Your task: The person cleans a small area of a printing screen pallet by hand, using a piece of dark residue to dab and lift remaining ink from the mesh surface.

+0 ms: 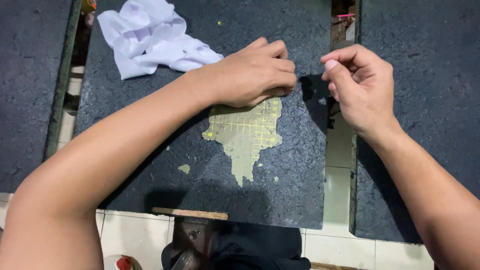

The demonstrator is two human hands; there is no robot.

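Note:
My left hand rests knuckles-down on a dark, rough-coated board, its fingers curled under with nothing visible in them. It sits at the upper edge of a worn bare patch where a yellow grid shows through the coating. My right hand hovers at the board's right edge, fingers curled and thumb pressed to the fingertips; I cannot make out anything pinched between them. A crumpled white cloth lies on the board's far left corner, just beyond my left wrist.
Matching dark boards stand at the left and right, separated by narrow gaps. White floor tiles show through the gaps and below. A wooden strip and a metal stand sit under the board's near edge.

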